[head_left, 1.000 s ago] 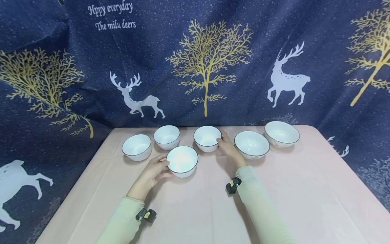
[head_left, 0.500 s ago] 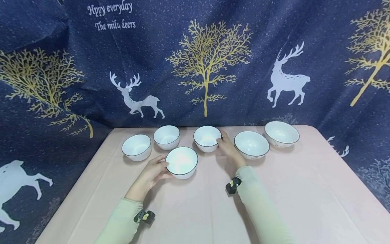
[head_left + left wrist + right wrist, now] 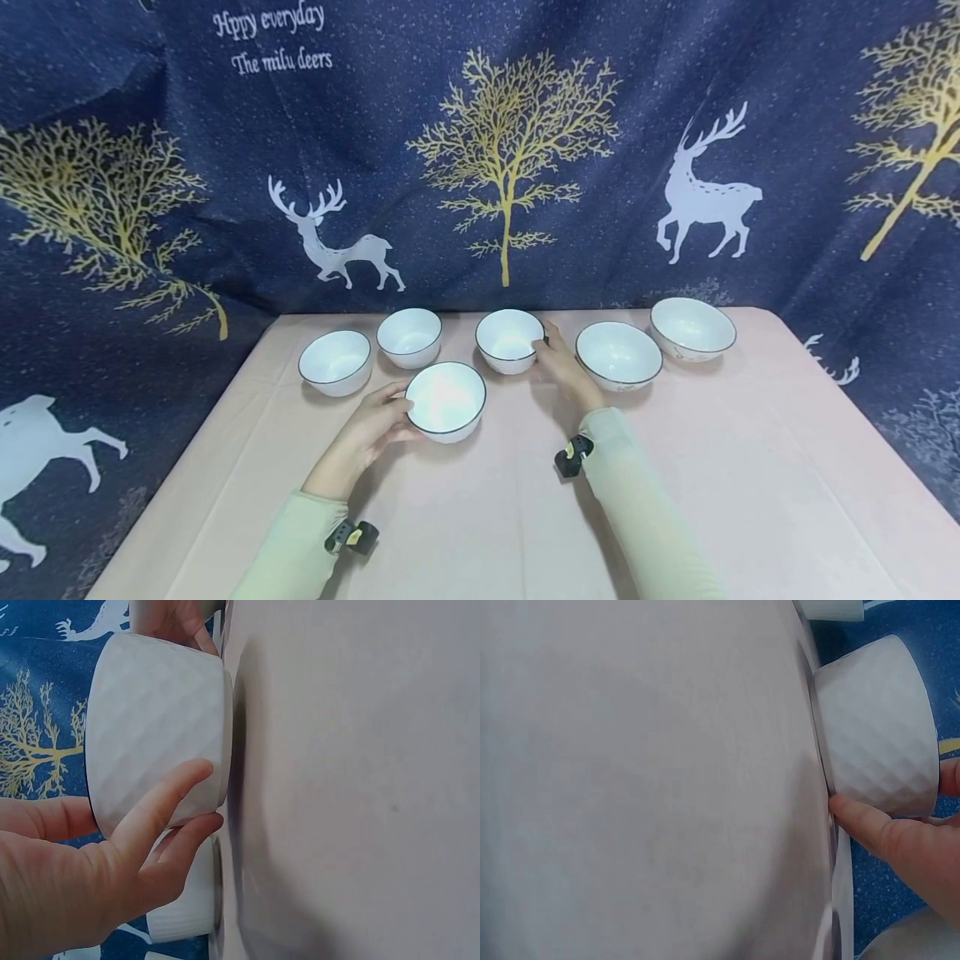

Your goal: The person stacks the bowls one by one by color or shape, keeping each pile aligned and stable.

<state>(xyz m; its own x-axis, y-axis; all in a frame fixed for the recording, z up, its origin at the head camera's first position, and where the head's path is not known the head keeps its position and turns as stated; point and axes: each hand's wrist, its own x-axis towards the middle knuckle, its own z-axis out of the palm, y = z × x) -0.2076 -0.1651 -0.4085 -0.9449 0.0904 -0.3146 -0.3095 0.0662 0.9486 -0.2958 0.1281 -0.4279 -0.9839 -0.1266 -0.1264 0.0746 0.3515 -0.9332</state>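
Observation:
In the head view my left hand grips a white, dark-rimmed bowl by its left side, thumb at the rim. The left wrist view shows the dimpled outside of this bowl, with fingers spread along its wall and under it. A narrow shadow lies beside its base; whether it touches the cloth I cannot tell. Farther back, my right hand pinches the right rim of a second white bowl. In the right wrist view that bowl stands upright, one finger reaching its base.
Two white bowls stand at the back left, one outer and one inner. To the right are a larger bowl and a floral-sided bowl. A pink cloth covers the table, and a dark blue curtain hangs behind.
My left hand has shifted slightly left and toward me with its bowl. The right hand and the other bowls have stayed where they were.

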